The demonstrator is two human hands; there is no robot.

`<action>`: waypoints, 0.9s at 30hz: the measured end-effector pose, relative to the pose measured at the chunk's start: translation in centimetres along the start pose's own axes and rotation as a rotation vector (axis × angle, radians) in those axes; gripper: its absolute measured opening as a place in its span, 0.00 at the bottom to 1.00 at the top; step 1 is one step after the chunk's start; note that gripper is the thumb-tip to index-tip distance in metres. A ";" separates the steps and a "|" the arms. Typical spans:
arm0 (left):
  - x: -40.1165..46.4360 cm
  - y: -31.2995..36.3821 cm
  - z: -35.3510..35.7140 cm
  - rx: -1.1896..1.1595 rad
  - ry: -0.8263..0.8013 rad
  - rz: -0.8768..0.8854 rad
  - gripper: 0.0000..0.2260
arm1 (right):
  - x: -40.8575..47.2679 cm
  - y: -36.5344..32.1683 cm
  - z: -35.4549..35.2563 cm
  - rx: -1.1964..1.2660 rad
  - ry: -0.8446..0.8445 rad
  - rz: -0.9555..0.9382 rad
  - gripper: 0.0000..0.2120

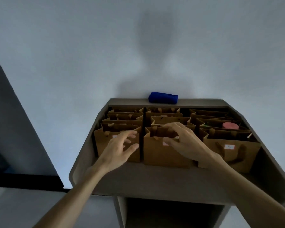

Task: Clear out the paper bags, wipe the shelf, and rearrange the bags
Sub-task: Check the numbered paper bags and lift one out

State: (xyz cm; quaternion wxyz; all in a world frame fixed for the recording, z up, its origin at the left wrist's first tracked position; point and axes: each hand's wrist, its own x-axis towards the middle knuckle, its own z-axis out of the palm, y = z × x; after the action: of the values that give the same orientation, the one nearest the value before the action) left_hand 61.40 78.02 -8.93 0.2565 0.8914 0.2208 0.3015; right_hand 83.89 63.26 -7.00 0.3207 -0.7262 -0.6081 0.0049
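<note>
Evidently the clearing-out is only beginning, since the paper bags are standing packed in 3 rows inside the grey shelf (155,178), front to back, with dark dividers between the rows. Both hands are reaching at the front of the rows. The left hand (120,145) is hovering with its fingers spread and loosely bent in front of the front left bag (105,145), and whether the fingertips are touching the paper is not clear. The right hand (183,142) is lying over the mouth of the front middle bag (163,153), its fingers curling over the top edge and its thumb lying against the front face by a small label, so it seems to be pinching that edge. The front right bag (232,153) is standing untouched, its twisted handles hanging down its face.

These bags are looking light and thin-walled, stiff along their folds but easy to crush or tear. A firm hold at the folded top rim or the cord handles should be lifting one cleanly; squeezing the sides would be buckling it. A pink round thing (230,125) is showing in 1 right-row bag, so some may be carrying weight. A rolled blue cloth (163,97) is lying on the back ledge, against the wall.
</note>
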 end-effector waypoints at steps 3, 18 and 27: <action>2.7 -1.8 -1.4 0.002 0.070 -0.025 0.19 | 4.3 0.4 0.8 0.045 0.012 -0.049 0.20; 9.3 -12.0 -6.7 0.103 0.045 -0.088 0.12 | 16.7 -1.2 8.4 -0.021 -0.201 -0.097 0.12; 10.8 -14.5 -6.9 0.031 0.081 -0.017 0.11 | 17.6 -2.2 10.9 -0.284 -0.285 -0.202 0.09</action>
State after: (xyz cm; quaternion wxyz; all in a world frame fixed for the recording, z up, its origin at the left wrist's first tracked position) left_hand 61.29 97.38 -8.20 0.2359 0.8805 0.2430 0.3315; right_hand 82.20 83.98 -7.93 0.1248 -0.6914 -0.7115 -0.0103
